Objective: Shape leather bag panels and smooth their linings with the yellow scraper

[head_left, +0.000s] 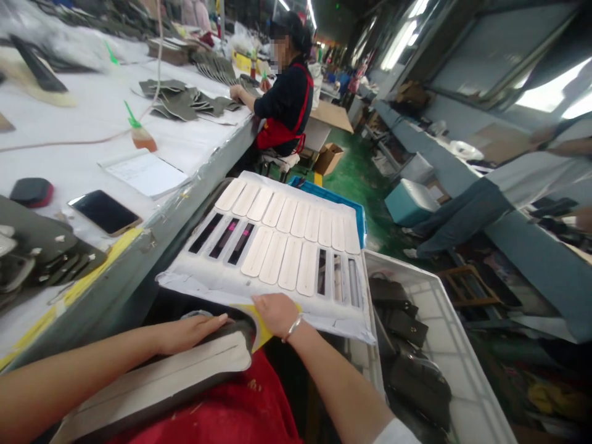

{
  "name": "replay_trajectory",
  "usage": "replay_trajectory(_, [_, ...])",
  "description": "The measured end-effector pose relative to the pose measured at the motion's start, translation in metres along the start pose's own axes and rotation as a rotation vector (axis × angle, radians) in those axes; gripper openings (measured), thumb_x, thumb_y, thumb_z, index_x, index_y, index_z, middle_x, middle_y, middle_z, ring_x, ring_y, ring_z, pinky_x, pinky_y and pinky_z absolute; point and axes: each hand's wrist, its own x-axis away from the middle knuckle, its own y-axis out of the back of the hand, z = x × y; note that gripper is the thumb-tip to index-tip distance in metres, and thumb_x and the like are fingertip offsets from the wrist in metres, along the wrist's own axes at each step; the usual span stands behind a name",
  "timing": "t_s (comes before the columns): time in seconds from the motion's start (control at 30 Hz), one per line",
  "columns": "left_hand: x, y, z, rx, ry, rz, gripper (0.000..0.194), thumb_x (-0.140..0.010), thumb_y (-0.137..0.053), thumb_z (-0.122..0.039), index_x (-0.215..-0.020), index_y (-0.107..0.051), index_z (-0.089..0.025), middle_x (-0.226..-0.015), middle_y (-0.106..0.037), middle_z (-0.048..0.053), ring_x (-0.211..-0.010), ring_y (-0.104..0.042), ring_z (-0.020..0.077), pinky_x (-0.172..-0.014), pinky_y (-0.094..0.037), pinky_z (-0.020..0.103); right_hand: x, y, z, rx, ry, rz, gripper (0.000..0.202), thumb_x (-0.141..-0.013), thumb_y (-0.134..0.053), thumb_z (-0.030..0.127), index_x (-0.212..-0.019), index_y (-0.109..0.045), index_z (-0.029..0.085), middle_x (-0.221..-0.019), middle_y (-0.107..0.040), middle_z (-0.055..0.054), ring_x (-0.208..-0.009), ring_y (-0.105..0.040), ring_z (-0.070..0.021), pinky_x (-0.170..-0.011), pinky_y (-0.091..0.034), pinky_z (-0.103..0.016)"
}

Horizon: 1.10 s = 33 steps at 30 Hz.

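Note:
Across my lap lies a long dark grey piece with a cream strip panel (pixel 185 376) on top, seamed along its length. My left hand (pixel 197 330) rests along its upper edge, fingers stretched out and flat. My right hand (pixel 275 313) is closed over a yellow strip (pixel 261 330) at the near edge of a white cloth-covered board (pixel 208 277). What else its fingers hold is hidden. Two rows of cream rounded strips (pixel 277 262) lie on the board, with several open slots showing between the strips of the near row.
A white crate (pixel 444 308) with dark pieces stands right of the board, and a blue crate (pixel 361 216) behind it. The workbench at left bears a phone (pixel 104 211), a notepad (pixel 143 172) and a glue bottle (pixel 142 137). A co-worker (pixel 287 92) sits further along.

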Motion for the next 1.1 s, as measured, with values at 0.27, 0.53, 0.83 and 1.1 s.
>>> replay_trajectory(0.27, [-0.021, -0.006, -0.012, -0.044, -0.081, 0.100, 0.060, -0.088, -0.028, -0.061, -0.114, -0.062, -0.019, -0.122, -0.061, 0.004, -0.120, -0.048, 0.0233, -0.107, -0.030, 0.032, 0.055, -0.027, -0.051, -0.567, -0.224, 0.122, 0.060, -0.095, -0.014, 0.041, -0.064, -0.058, 0.014, -0.053, -0.047, -0.001, -0.050, -0.045, -0.0116, -0.059, -0.040, -0.026])
replay_trajectory(0.53, [-0.004, -0.026, -0.007, -0.270, -0.014, -0.111, 0.061, -0.087, -0.033, -0.058, -0.132, -0.045, -0.018, -0.133, -0.051, 0.010, -0.120, -0.049, 0.0261, -0.103, -0.035, 0.040, 0.098, -0.052, -0.052, -1.089, -0.197, 0.382, 0.050, -0.076, -0.042, 0.066, -0.082, -0.048, 0.017, -0.062, -0.049, 0.002, -0.048, -0.045, -0.0094, -0.047, -0.037, -0.023])
replay_trajectory(0.83, [0.016, -0.081, -0.026, -0.739, 0.084, -0.408, 0.089, -0.065, -0.061, -0.044, -0.140, -0.029, -0.008, -0.144, -0.034, 0.017, -0.128, -0.037, 0.0318, -0.104, -0.030, 0.046, 0.078, -0.020, -0.035, -0.550, 0.127, 0.464, 0.038, -0.078, -0.057, 0.054, -0.087, -0.046, 0.018, -0.081, -0.060, -0.003, -0.058, -0.056, -0.0118, -0.050, -0.039, -0.021])
replay_trajectory(1.1, [0.012, -0.087, -0.013, -0.776, 0.010, -0.554, 0.074, -0.073, -0.053, -0.046, -0.136, -0.037, -0.010, -0.136, -0.046, 0.016, -0.118, -0.047, 0.0293, -0.097, -0.034, 0.042, 0.042, -0.006, -0.023, -0.435, 0.157, 0.644, 0.034, -0.080, -0.058, 0.047, -0.093, -0.049, 0.018, -0.075, -0.061, 0.000, -0.050, -0.056, -0.0102, -0.047, -0.041, -0.019])
